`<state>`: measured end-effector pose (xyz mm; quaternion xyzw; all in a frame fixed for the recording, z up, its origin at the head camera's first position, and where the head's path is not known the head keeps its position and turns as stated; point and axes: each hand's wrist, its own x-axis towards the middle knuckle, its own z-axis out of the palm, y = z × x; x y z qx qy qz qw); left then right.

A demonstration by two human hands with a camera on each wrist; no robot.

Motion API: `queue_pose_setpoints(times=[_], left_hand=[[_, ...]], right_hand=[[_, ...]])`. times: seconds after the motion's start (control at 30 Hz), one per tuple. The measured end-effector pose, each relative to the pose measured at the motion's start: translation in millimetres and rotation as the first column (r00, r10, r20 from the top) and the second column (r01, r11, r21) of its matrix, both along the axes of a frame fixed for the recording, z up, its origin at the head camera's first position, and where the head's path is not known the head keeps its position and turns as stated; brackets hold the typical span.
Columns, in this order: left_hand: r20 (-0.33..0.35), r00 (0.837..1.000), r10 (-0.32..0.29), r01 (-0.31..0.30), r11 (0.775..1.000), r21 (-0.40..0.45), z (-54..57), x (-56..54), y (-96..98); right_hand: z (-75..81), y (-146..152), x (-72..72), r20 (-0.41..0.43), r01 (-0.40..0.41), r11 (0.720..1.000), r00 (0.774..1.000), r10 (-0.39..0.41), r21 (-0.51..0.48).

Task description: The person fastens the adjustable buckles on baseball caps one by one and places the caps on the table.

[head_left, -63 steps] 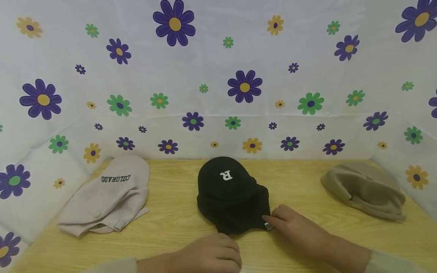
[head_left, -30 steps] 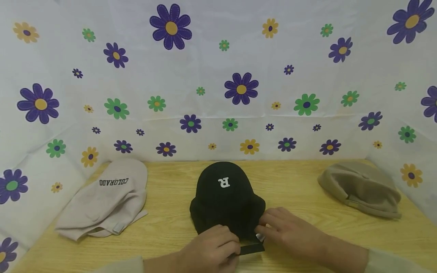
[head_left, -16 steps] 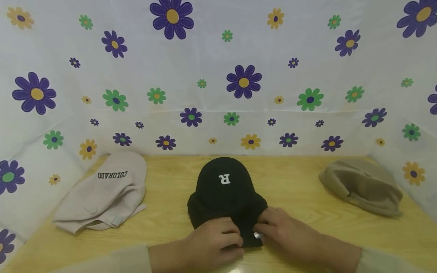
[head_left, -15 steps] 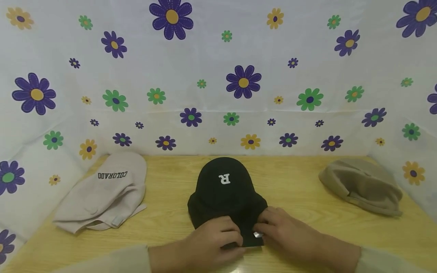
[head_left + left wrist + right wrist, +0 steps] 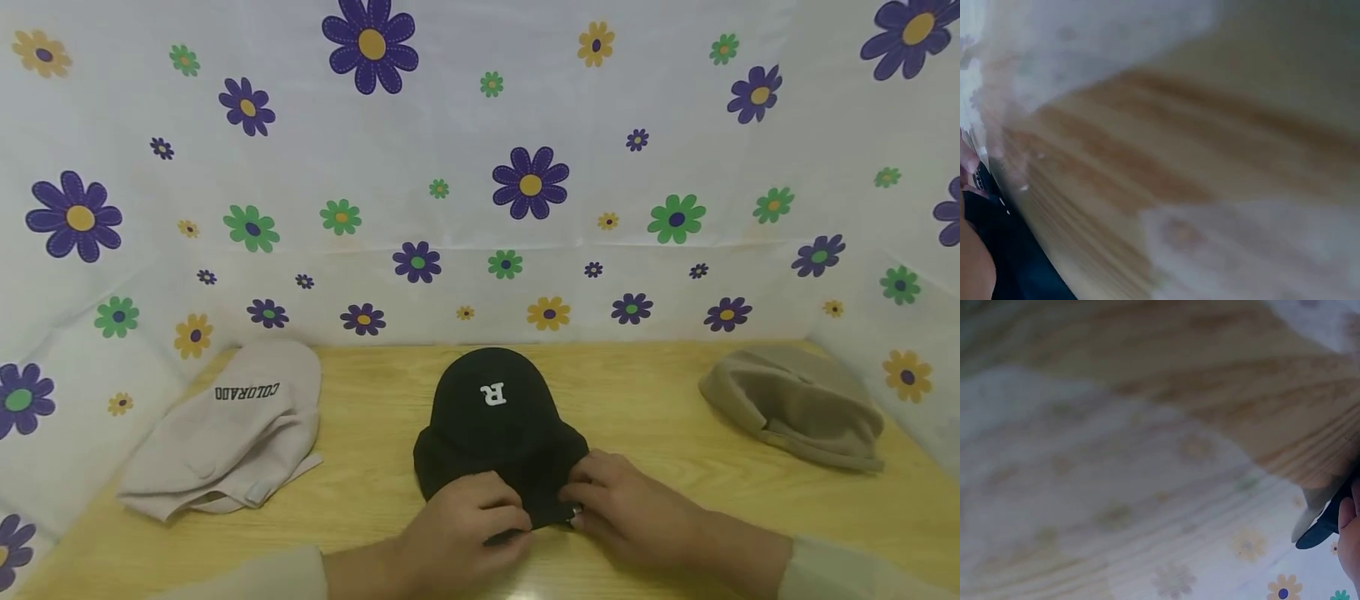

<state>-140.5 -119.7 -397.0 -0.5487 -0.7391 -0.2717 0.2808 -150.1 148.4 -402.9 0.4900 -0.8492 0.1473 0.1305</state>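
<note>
In the head view a black baseball cap (image 5: 487,425) with a white letter R lies at mid-table, its rear strap side toward me. My left hand (image 5: 468,521) pinches the near edge of the cap, fingers curled. On the cap's right rear edge, by a small shiny piece, my right hand (image 5: 630,508) grips the fabric between thumb and fingers. The left wrist view catches the dark cap (image 5: 1010,250) only at its lower left. At the right edge of the right wrist view, part of the black cap (image 5: 1322,531) shows beside fingers.
A pale cap (image 5: 225,433) lettered COLORADO lies on the left of the wooden table (image 5: 375,417). To the right rests a tan-brown cap (image 5: 802,408). A white flower-printed cloth (image 5: 450,125) encloses the back and sides.
My left hand has come up onto the cap's near edge, and the right has stayed at its right rear. The cap has turned straighter; its strap end has lifted and drawn in between my hands.
</note>
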Motion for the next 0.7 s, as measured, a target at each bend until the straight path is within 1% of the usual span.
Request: queue_pose_setpoints(times=[0.07, 0.1, 0.17, 0.23, 0.37, 0.5, 0.53, 0.6, 0.7], left_hand=[[-0.104, 0.994, 0.016, -0.024, 0.997, -0.076, -1.1, -2.2, -2.5], [-0.141, 0.990, 0.017, -0.033, 0.994, -0.108, -1.5, -2.9, -3.5], [-0.209, 0.978, 0.021, -0.054, 0.987, -0.153, -2.0, -4.2, -4.6], [-0.257, 0.966, 0.027, -0.076, 0.980, -0.185, -2.0, -5.0, -4.6], [-0.320, 0.946, 0.058, -0.129, 0.970, -0.204, -1.6, -4.8, -2.9], [-0.356, 0.930, 0.091, -0.175, 0.961, -0.212, -1.3, -2.2, -1.3], [-0.361, 0.928, 0.094, -0.179, 0.961, -0.210, -1.0, -1.6, -0.8], [-0.383, 0.919, 0.093, -0.183, 0.961, -0.206, -0.5, -0.9, 0.3], [-0.402, 0.912, 0.083, -0.176, 0.964, -0.200, 2.3, -3.2, 1.5]], right_hand=[[-0.3, -1.0, 1.4, -0.001, 0.006, 1.000, 1.000, -0.006, -0.012], [-0.2, -1.3, 2.0, 0.004, 0.013, 1.000, 1.000, -0.013, -0.020], [0.5, -1.9, 2.8, 0.007, 0.025, 0.999, 1.000, -0.024, -0.040], [1.3, -2.5, 3.2, 0.003, 0.026, 0.998, 1.000, -0.026, -0.063], [2.3, -4.1, 4.4, 0.005, 0.018, 0.995, 1.000, -0.018, -0.097], [2.8, -6.5, 7.2, 0.045, 0.036, 0.995, 0.998, -0.032, -0.097], [2.9, -7.5, 8.2, 0.043, 0.044, 0.994, 0.998, -0.040, -0.099], [2.7, -11.0, 11.3, 0.031, 0.075, 0.990, 0.997, -0.072, -0.120], [3.5, -18.5, 16.4, 0.000, 0.150, 0.974, 0.988, -0.152, -0.173]])
